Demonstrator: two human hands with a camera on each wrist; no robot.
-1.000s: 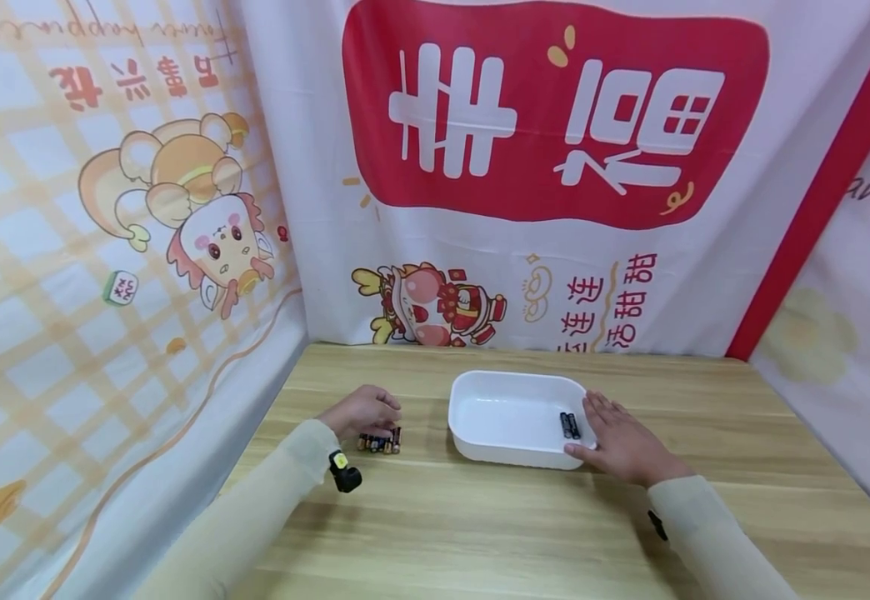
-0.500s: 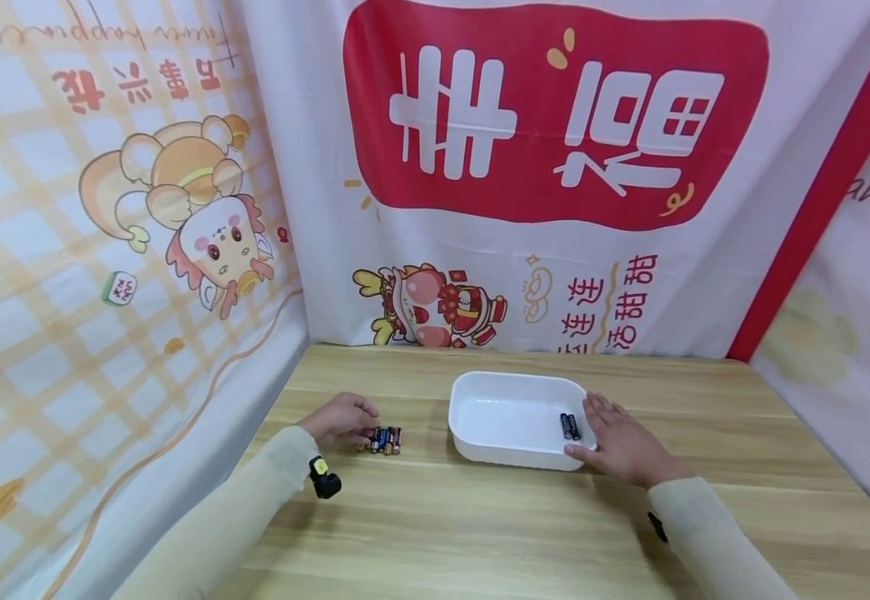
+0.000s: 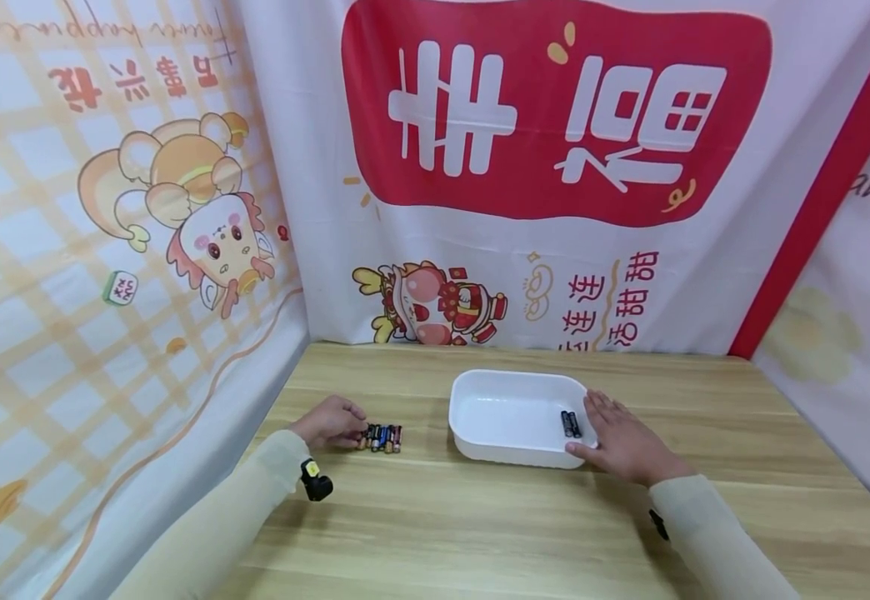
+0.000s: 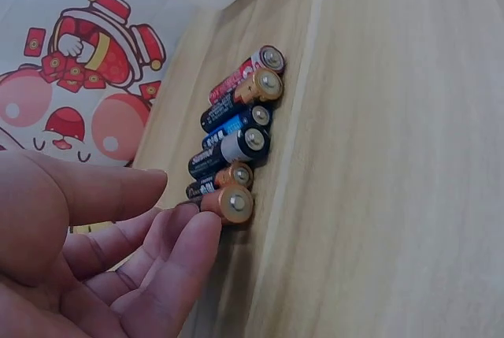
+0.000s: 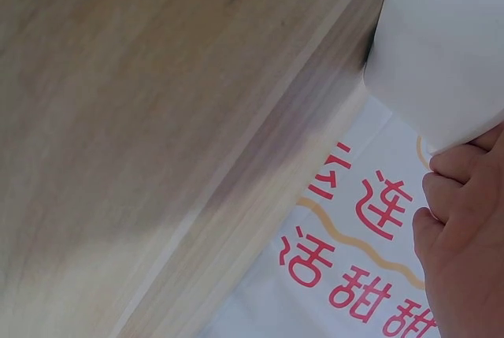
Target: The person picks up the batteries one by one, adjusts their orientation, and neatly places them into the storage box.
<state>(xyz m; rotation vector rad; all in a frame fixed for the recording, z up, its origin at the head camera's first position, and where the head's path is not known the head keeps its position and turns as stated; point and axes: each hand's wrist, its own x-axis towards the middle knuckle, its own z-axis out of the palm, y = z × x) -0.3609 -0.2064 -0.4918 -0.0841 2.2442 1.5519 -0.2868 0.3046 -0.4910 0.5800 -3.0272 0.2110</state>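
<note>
Several batteries [image 3: 384, 438] lie side by side in a row on the table, left of a white plastic basin [image 3: 510, 454]. My left hand [image 3: 330, 422] is at the row's left end. In the left wrist view, its fingertips [image 4: 206, 228] touch the side of the end battery, a copper-topped one [image 4: 236, 204], with the thumb held apart. Farther along are a blue battery [image 4: 240, 124] and a red one [image 4: 236, 78]. My right hand [image 3: 622, 437] rests against the basin's right end, fingers extended along the wall and thumb at the front rim. Two black batteries [image 3: 571, 424] lie together inside the basin.
The wooden table [image 3: 480, 533] meets a printed white cloth [image 3: 315, 250] at the back. A checked cloth [image 3: 180, 375] hangs along the left side, and another light cloth [image 3: 832, 358] is at the right.
My left hand has moved left from above the batteries to the row's left end, uncovering most of them. The right hand and the basin have stayed in place.
</note>
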